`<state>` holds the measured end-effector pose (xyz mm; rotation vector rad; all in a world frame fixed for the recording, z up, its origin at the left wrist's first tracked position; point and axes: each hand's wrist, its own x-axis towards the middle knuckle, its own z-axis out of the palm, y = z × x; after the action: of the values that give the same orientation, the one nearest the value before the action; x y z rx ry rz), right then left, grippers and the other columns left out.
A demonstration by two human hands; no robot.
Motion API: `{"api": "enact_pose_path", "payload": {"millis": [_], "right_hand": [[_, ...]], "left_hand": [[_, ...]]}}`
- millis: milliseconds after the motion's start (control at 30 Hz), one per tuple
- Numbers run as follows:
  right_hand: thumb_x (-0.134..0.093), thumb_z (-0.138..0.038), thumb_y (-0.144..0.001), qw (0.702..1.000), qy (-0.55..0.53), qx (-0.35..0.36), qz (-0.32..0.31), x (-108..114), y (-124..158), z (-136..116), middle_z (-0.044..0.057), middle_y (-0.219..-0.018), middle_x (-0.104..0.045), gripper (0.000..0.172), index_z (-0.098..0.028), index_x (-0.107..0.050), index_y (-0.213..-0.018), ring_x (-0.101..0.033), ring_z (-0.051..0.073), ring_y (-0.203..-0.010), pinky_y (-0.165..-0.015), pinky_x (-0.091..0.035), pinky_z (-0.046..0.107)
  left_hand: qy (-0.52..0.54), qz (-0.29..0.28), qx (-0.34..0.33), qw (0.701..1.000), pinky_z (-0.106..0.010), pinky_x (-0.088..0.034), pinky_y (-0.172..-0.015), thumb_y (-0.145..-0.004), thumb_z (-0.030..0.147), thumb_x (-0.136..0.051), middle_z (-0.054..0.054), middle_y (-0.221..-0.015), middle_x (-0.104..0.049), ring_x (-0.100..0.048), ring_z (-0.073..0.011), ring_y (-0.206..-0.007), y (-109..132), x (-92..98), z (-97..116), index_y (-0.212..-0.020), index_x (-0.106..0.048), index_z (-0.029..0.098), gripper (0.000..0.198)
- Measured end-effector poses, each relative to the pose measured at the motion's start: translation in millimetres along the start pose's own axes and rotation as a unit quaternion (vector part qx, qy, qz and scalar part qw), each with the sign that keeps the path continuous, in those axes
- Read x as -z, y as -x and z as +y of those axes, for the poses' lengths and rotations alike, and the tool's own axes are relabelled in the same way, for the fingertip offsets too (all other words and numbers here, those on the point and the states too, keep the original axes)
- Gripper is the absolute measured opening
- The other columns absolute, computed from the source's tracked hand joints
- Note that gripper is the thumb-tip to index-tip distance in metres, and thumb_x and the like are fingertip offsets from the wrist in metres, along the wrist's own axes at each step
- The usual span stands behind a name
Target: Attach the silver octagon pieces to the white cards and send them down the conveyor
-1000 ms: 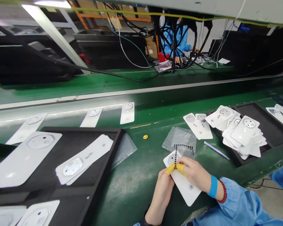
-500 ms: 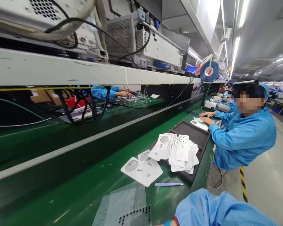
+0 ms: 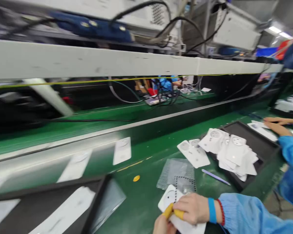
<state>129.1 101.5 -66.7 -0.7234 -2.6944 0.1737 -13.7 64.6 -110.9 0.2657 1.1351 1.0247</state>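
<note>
The right hand [image 3: 191, 208], wearing a blue wristband [image 3: 212, 210] and a red bead bracelet [image 3: 221, 213], and the left hand [image 3: 162, 226] pinch a white plastic card [image 3: 169, 196] low over the green counter [image 3: 141, 208]. Their yellow-capped fingers [image 3: 172, 210] seem clenched on it, though the bottom edge of the view cuts off part of the grip. The card looks thin, light and fairly stiff, perhaps slick, so its edges seem the best hold. A row of black dots [image 3: 185, 178] lies just above it, on a bubble wrap sheet [image 3: 168, 172]. More cards [image 3: 236, 151] pile in a black tray [image 3: 249, 133].
</note>
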Motion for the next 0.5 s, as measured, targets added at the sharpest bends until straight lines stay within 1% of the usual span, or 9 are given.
{"api": "enact_pose_path", "payload": {"millis": [33,67,133,200,267,333,400,500], "right_hand": [[-0.041,-0.018,-0.094,1.0,-0.013,0.011,0.01,0,2,1,0.003,-0.071,-0.069,0.021,-0.016,-0.062,-0.09,-0.061,0.014,-0.061,-0.056,-0.047,0.024],[-0.037,-0.016,-0.095,0.999,-0.024,0.024,0.016,1,3,2,0.005,-0.072,-0.069,0.025,-0.016,-0.062,-0.089,-0.06,0.015,-0.061,-0.057,-0.047,0.025],[-0.033,-0.015,-0.096,0.998,-0.045,0.043,0.027,3,4,2,0.008,-0.074,-0.067,0.03,-0.015,-0.062,-0.089,-0.059,0.017,-0.062,-0.057,-0.046,0.028],[-0.031,-0.013,-0.096,0.996,-0.064,0.058,0.032,6,4,2,0.01,-0.075,-0.067,0.034,-0.015,-0.063,-0.087,-0.058,0.018,-0.063,-0.057,-0.046,0.03],[-0.032,-0.013,-0.096,0.992,-0.089,0.08,0.031,7,3,1,0.01,-0.074,-0.066,0.035,-0.017,-0.063,-0.08,-0.056,0.019,-0.063,-0.057,-0.047,0.031],[-0.036,-0.015,-0.096,0.988,-0.121,0.095,0.025,8,0,1,0.009,-0.073,-0.065,0.035,-0.019,-0.062,-0.073,-0.057,0.019,-0.065,-0.059,-0.049,0.031],[-0.038,-0.017,-0.096,0.984,-0.157,0.079,0.021,11,-2,2,0.008,-0.078,-0.066,0.031,-0.019,-0.061,-0.074,-0.059,0.018,-0.07,-0.062,-0.051,0.029],[-0.043,-0.022,-0.096,0.976,-0.215,-0.004,0.031,16,0,6,0.01,-0.096,-0.066,0.018,-0.019,-0.059,-0.089,-0.063,0.017,-0.085,-0.074,-0.055,0.029]], "left_hand": [[0.022,0.011,0.005,1.0,-0.034,-0.053,-0.065,-0.074,0.025,-0.07,-0.002,-0.062,-0.066,-0.065,-0.0171,-0.062,5,3.9,2,-0.069,-0.065,0.014,0.013],[0.034,0.017,-0.001,0.999,-0.033,-0.053,-0.064,-0.068,0.02,-0.072,-0.003,-0.063,-0.068,-0.065,-0.018,-0.061,8,3.9,3,-0.068,-0.067,0.013,0.009],[0.059,0.031,-0.021,0.998,-0.032,-0.053,-0.062,-0.059,0.018,-0.073,-0.006,-0.065,-0.07,-0.066,-0.0211,-0.064,14,-4.0,5,-0.068,-0.069,0.012,0.011],[0.071,0.045,-0.04,0.996,-0.031,-0.052,-0.06,-0.056,0.02,-0.073,-0.006,-0.064,-0.069,-0.066,-0.0214,-0.063,19,-15.1,6,-0.067,-0.069,0.013,0.013],[0.069,0.058,-0.051,0.995,-0.029,-0.049,-0.056,-0.055,0.021,-0.072,-0.005,-0.06,-0.066,-0.062,-0.019,-0.058,24,-23.6,8,-0.062,-0.068,0.013,0.012],[0.057,0.068,-0.061,0.994,-0.028,-0.048,-0.055,-0.053,0.022,-0.073,-0.003,-0.056,-0.062,-0.058,-0.0165,-0.053,28,-27.7,11,-0.057,-0.064,0.014,0.012],[0.037,0.073,-0.073,0.994,-0.028,-0.047,-0.055,-0.052,0.024,-0.074,-0.001,-0.053,-0.06,-0.056,-0.0156,-0.052,31,-27.1,17,-0.054,-0.062,0.015,0.015],[-0.006,0.072,-0.094,0.993,-0.026,-0.043,-0.05,-0.055,0.032,-0.077,0.0,-0.05,-0.059,-0.054,-0.0149,-0.049,33,-15.5,29,-0.055,-0.063,0.014,0.022]]}}
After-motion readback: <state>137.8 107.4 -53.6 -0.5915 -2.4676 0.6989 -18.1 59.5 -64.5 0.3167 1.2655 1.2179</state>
